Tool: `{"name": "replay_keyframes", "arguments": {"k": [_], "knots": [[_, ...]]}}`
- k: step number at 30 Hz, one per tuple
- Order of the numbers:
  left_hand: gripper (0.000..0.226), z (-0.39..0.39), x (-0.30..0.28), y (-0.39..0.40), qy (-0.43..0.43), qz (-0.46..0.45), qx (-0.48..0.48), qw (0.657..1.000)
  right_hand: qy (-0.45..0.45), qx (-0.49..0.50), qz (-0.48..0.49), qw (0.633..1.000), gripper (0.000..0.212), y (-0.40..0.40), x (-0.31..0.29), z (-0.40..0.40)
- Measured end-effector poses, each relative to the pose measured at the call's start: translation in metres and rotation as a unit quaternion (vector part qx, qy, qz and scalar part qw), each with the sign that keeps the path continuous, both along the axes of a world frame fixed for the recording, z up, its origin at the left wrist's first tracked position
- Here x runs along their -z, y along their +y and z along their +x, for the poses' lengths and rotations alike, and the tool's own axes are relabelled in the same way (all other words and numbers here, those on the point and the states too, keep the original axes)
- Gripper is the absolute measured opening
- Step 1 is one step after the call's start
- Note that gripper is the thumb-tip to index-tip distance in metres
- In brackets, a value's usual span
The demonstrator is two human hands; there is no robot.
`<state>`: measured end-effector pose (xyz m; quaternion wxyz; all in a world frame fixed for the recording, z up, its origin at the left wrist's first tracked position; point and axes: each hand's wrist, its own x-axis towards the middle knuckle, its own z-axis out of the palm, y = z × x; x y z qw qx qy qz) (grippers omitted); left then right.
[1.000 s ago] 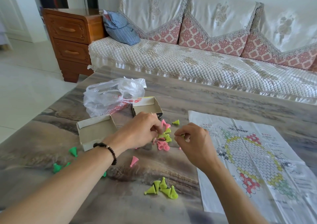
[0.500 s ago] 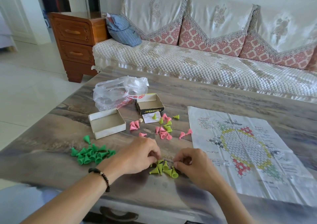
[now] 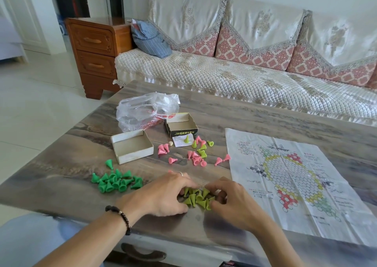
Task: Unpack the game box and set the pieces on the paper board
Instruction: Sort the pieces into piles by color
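Several lime-green cone pieces [image 3: 196, 198] lie heaped near the table's front edge. My left hand [image 3: 163, 193] and my right hand [image 3: 230, 201] flank the heap, curled fingertips touching its pieces, none lifted. A pile of dark green cones [image 3: 116, 182] lies to the left. Pink cones [image 3: 195, 157], mixed with a few lime ones, are scattered farther back. The paper board [image 3: 295, 181] lies unfolded on the right with no pieces on it. The open box tray [image 3: 132, 146] and the box lid [image 3: 180, 123] sit behind, both showing bare insides.
A crumpled clear plastic bag [image 3: 144, 109] lies behind the boxes. A small leaflet [image 3: 181, 141] with one lime cone on it sits before the lid. A sofa [image 3: 224, 72] runs along the table's far side, with a wooden drawer cabinet [image 3: 95, 48] at its left.
Both hands came from the scattered pieces back toward the table's front edge and now rest at the lime heap, which has grown. The view has pulled back.
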<state>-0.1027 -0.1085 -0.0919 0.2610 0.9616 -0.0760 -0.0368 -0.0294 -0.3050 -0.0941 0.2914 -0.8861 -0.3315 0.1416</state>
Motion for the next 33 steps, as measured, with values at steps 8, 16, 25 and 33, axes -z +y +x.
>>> {"name": "replay_keyframes", "arguments": {"k": [8,16,25,33], "knots": [[0.064,0.004,0.002,0.009,0.01,-0.005,-0.01,1.0,-0.034,0.046,0.041,0.997,0.023,0.0,0.003,0.008],[0.05,0.041,0.002,0.031,-0.083,-0.068,-0.092,0.99,-0.108,0.065,0.074,0.989,0.015,0.02,-0.008,0.048],[0.049,0.123,-0.008,0.048,-0.123,0.098,-0.123,0.98,-0.134,-0.02,-0.026,0.99,0.036,0.066,-0.01,0.1],[0.039,0.154,-0.002,0.05,-0.072,0.122,-0.07,0.987,-0.149,-0.036,-0.092,0.984,0.027,0.073,-0.004,0.117]]}}
